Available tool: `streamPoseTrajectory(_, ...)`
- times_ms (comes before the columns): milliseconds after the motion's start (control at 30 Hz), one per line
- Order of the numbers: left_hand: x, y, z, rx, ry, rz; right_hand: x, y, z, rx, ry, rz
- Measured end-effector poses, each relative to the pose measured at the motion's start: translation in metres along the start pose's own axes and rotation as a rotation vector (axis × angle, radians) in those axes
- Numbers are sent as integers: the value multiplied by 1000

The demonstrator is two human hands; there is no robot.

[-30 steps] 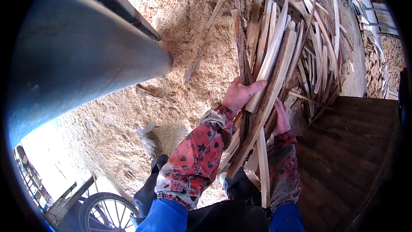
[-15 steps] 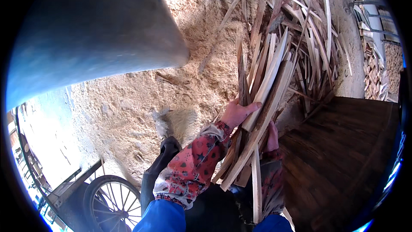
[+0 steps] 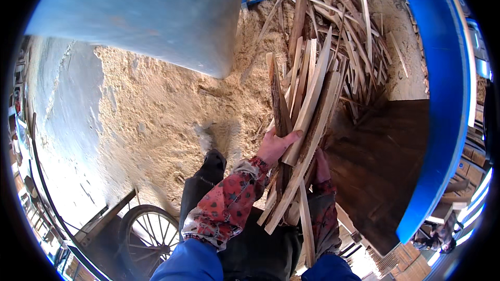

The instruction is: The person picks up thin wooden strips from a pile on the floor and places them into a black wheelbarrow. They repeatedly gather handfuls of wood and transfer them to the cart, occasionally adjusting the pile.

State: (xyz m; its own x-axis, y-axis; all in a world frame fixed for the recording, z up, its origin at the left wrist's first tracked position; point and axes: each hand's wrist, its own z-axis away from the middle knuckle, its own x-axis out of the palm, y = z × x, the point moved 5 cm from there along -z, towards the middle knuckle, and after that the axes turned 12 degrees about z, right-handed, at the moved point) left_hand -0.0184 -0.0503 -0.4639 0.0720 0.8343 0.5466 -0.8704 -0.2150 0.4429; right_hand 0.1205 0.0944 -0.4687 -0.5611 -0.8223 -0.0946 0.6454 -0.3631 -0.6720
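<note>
A bundle of split wood strips (image 3: 307, 119), some with bark on them, lies across both my arms in front of my body. My left hand (image 3: 276, 147) is wrapped over the bundle from the left, with the thumb resting on a pale strip. On the bundle's right side, my right hand (image 3: 321, 165) grips from beneath; most of its fingers are hidden by the wood. One thin strip (image 3: 306, 224) hangs down past my right forearm. Red patterned sleeve covers reach over both blue sleeves.
A heap of loose wood strips (image 3: 359, 41) lies ahead on sawdust-covered ground (image 3: 156, 104). A large blue-grey panel (image 3: 156, 15) fills the upper left. To the right are a dark wooden board (image 3: 385, 151) and a blue metal beam (image 3: 442, 104). A spoked wheel (image 3: 148, 234) stands lower left.
My view has turned to the right, bringing the blue beam into sight. The bundle stays gripped in both hands and appears slightly further left in the picture.
</note>
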Motion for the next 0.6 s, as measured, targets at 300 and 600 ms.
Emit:
streamPoseTrajectory(300,15,-5,71,47,-36,57,-5,-17,76,11,10,4)
streamPoseTrajectory(600,2,-73,137,39,154,-100,-33,14,132,149,-101,86)
